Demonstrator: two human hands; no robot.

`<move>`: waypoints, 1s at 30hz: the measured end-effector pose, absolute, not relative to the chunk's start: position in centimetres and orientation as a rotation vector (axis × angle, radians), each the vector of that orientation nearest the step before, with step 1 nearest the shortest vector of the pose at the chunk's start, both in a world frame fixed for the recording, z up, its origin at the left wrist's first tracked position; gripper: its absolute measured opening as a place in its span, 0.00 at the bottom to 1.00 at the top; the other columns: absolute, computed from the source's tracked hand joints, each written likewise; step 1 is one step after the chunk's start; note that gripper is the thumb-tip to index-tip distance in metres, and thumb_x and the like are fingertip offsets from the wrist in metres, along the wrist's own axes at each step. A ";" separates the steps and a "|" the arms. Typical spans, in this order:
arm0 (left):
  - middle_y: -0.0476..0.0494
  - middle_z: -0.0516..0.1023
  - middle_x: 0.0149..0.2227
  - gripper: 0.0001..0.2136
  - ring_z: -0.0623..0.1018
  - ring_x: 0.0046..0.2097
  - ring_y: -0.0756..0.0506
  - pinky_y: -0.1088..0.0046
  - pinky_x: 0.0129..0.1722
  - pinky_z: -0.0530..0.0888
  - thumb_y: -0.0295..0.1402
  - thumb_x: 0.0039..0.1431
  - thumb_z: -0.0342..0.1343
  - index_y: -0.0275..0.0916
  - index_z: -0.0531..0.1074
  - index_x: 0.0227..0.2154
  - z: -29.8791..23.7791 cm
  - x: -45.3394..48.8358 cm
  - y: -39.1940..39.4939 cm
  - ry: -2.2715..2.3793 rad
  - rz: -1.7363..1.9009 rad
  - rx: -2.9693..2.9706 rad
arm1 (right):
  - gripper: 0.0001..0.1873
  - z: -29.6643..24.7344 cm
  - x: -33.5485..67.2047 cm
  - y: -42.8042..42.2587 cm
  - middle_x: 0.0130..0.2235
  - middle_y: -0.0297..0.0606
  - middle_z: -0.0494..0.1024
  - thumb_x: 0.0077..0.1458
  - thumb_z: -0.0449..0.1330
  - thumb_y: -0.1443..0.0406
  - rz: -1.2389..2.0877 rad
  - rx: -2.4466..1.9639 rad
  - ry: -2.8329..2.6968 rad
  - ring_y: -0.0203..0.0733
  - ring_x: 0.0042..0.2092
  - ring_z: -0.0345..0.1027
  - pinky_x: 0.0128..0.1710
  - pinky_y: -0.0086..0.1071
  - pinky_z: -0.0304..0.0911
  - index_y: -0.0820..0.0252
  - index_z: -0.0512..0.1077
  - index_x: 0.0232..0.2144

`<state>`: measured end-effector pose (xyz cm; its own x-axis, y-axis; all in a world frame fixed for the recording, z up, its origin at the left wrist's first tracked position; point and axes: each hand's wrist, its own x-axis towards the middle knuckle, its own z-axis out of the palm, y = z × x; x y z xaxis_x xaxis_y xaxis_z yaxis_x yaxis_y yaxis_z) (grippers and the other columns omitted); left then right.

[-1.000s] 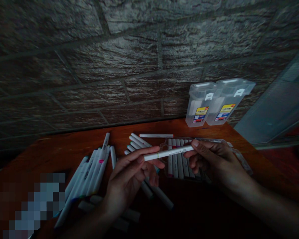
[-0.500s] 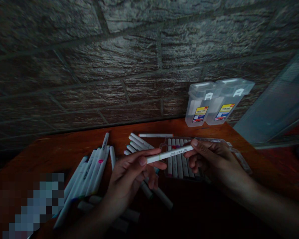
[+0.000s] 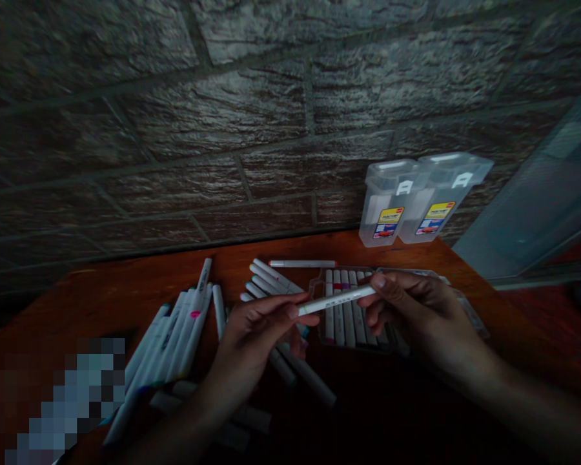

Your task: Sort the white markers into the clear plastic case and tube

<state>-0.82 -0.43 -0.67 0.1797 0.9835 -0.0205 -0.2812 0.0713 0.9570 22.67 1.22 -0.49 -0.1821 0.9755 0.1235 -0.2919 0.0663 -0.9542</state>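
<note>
Centre of frame: you pinch a slim white plastic marker [image 3: 336, 299] by both ends, left hand [image 3: 252, 342] on its lower left end, right hand [image 3: 416, 316] on the higher right.

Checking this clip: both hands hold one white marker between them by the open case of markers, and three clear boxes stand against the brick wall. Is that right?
Not quite. The head view shows two clear boxes against the brick wall, side by side, not three. The rest holds: the left hand and right hand hold one white marker between them by the open case of markers.
</note>
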 end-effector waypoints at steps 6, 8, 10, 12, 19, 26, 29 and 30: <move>0.40 0.87 0.31 0.10 0.77 0.21 0.53 0.80 0.23 0.75 0.34 0.57 0.68 0.36 0.84 0.40 -0.7 -0.9 -0.3 0.991 1.115 1.070 | 0.12 -0.4 22.5 1.2 0.25 0.36 0.82 0.60 0.69 0.58 1.378 -0.817 -1.205 0.32 0.24 0.76 0.25 0.20 0.75 0.60 0.82 0.30; 0.41 0.87 0.30 0.09 0.77 0.21 0.53 0.80 0.23 0.75 0.34 0.56 0.69 0.36 0.84 0.39 -0.6 -0.8 -0.3 1.005 1.114 1.067 | 0.12 -0.2 22.4 1.1 0.25 0.36 0.82 0.60 0.69 0.58 1.358 -0.829 -1.226 0.32 0.24 0.76 0.25 0.19 0.74 0.60 0.82 0.29; 0.42 0.87 0.29 0.09 0.76 0.21 0.53 0.80 0.22 0.75 0.34 0.55 0.70 0.36 0.83 0.37 -0.5 -0.8 -0.2 1.018 1.118 1.063 | 0.12 -0.1 22.4 1.0 0.25 0.35 0.82 0.61 0.69 0.58 1.341 -0.832 -1.249 0.31 0.24 0.76 0.25 0.19 0.74 0.60 0.82 0.29; 0.42 0.87 0.28 0.09 0.76 0.20 0.53 0.80 0.22 0.75 0.34 0.54 0.70 0.36 0.83 0.36 -0.4 -0.7 -0.2 1.034 1.116 1.067 | 0.13 -0.1 22.5 0.8 0.24 0.35 0.82 0.61 0.69 0.57 1.326 -0.834 -1.270 0.32 0.24 0.76 0.26 0.19 0.74 0.60 0.82 0.30; 0.43 0.86 0.28 0.08 0.77 0.21 0.53 0.81 0.23 0.75 0.34 0.54 0.70 0.37 0.83 0.35 -0.1 -0.7 -0.4 1.082 1.099 1.130 | 0.13 -0.2 22.7 0.6 0.25 0.36 0.81 0.61 0.68 0.57 1.280 -0.861 -1.381 0.33 0.25 0.76 0.27 0.22 0.74 0.60 0.80 0.30; 0.47 0.83 0.24 0.05 0.76 0.22 0.53 0.81 0.22 0.73 0.32 0.54 0.69 0.39 0.83 0.34 -0.2 -0.6 -0.7 1.097 1.103 1.270 | 0.06 -0.5 22.4 0.4 0.22 0.31 0.78 0.55 0.71 0.62 1.222 -0.956 -1.482 0.31 0.20 0.70 0.20 0.21 0.67 0.58 0.80 0.32; 0.47 0.82 0.24 0.04 0.76 0.22 0.52 0.81 0.21 0.72 0.32 0.55 0.68 0.39 0.83 0.33 -0.2 -0.5 -1.0 1.127 1.090 1.360 | 0.03 -0.6 22.3 0.2 0.24 0.30 0.79 0.56 0.70 0.65 1.083 -0.979 -1.598 0.31 0.21 0.70 0.21 0.21 0.65 0.57 0.80 0.33; 0.47 0.83 0.24 0.03 0.76 0.22 0.52 0.81 0.21 0.72 0.32 0.55 0.67 0.39 0.83 0.33 -0.2 -0.4 -1.1 1.145 1.084 1.402 | 0.02 -0.7 22.3 0.0 0.25 0.31 0.81 0.56 0.70 0.65 1.021 -0.983 -1.653 0.33 0.23 0.72 0.23 0.22 0.67 0.57 0.80 0.33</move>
